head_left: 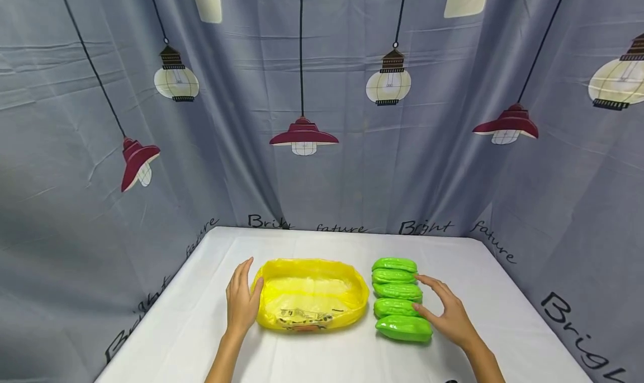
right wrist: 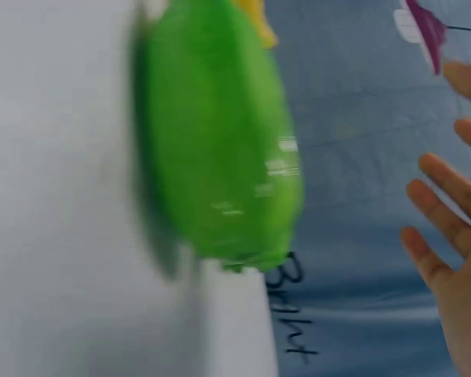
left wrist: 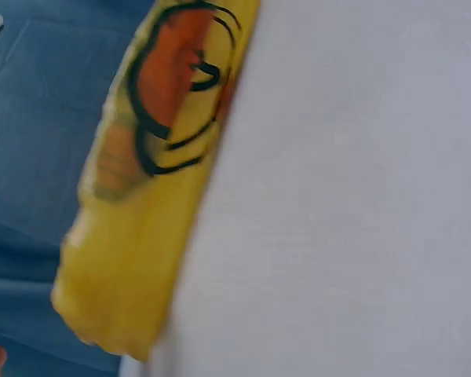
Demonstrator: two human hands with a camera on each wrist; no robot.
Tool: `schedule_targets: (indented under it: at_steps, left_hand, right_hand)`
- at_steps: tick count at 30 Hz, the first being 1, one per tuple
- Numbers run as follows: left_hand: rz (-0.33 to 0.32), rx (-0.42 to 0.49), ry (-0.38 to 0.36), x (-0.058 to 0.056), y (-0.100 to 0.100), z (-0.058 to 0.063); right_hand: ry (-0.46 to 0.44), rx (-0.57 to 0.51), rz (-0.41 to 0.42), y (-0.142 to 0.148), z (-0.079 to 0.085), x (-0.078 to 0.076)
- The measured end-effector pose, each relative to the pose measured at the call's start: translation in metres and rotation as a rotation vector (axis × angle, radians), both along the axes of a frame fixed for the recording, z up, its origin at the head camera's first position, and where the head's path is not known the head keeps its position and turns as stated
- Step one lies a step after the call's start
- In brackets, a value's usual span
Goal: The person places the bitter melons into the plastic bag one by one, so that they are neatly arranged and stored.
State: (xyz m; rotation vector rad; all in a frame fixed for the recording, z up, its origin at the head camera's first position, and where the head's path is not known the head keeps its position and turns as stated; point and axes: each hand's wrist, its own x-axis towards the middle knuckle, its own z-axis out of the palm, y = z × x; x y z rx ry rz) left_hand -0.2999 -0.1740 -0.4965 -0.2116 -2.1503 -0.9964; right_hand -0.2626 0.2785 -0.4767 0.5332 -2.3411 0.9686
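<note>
A yellow plastic bag [head_left: 314, 296], its mouth spread wide and printing along its near side, lies on the white table. At the bag's left side is my left hand [head_left: 243, 302], fingers extended upward and thumb beside the rim. In the left wrist view the printed side of the bag [left wrist: 141, 212] shows large. Several glossy green bitter melons [head_left: 394, 292] lie in a column to the right of the bag. My right hand [head_left: 448, 316] reaches to their right ends with fingers spread, gripping none. The nearest melon [right wrist: 224, 141] is blurred in the right wrist view.
The white tablecloth [head_left: 191, 327] extends around the bag and melons. A grey-blue curtain [head_left: 342, 181] printed with lamps and lettering stands behind the table and along both sides. A small dark object [head_left: 451, 381] shows at the bottom edge.
</note>
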Motion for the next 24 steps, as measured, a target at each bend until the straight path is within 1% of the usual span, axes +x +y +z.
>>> schedule_targets:
  at_steps: [2, 4, 6, 8, 12, 16, 20, 24]
  left_hand:
    - [-0.024, 0.009, 0.006, -0.001, -0.002, -0.012]
    - [-0.047, 0.023, -0.006, -0.002, -0.005, -0.023]
    - [-0.072, 0.036, -0.028, -0.003, -0.007, -0.031]
    - [-0.093, 0.041, -0.05, -0.004, -0.009, -0.037]
    - [-0.122, 0.062, -0.1, -0.005, -0.012, -0.042]
    - [-0.145, 0.08, -0.139, -0.006, -0.013, -0.045]
    - [-0.155, 0.084, -0.143, -0.006, -0.012, -0.048]
    - [-0.153, 0.083, -0.152, -0.005, -0.011, -0.05]
  right_hand:
    - [-0.018, 0.003, 0.034, -0.001, -0.009, 0.003]
    - [-0.034, 0.012, 0.063, -0.001, -0.016, 0.006]
    - [-0.04, 0.023, 0.089, -0.001, -0.023, 0.007]
    - [-0.042, 0.04, 0.11, -0.001, -0.028, 0.007]
    - [-0.049, 0.058, 0.156, -0.001, -0.036, 0.007]
    - [-0.071, 0.055, 0.172, -0.002, -0.039, 0.008]
    - [-0.085, 0.082, 0.193, -0.002, -0.041, 0.009]
    - [-0.127, 0.078, 0.195, -0.003, -0.044, 0.01]
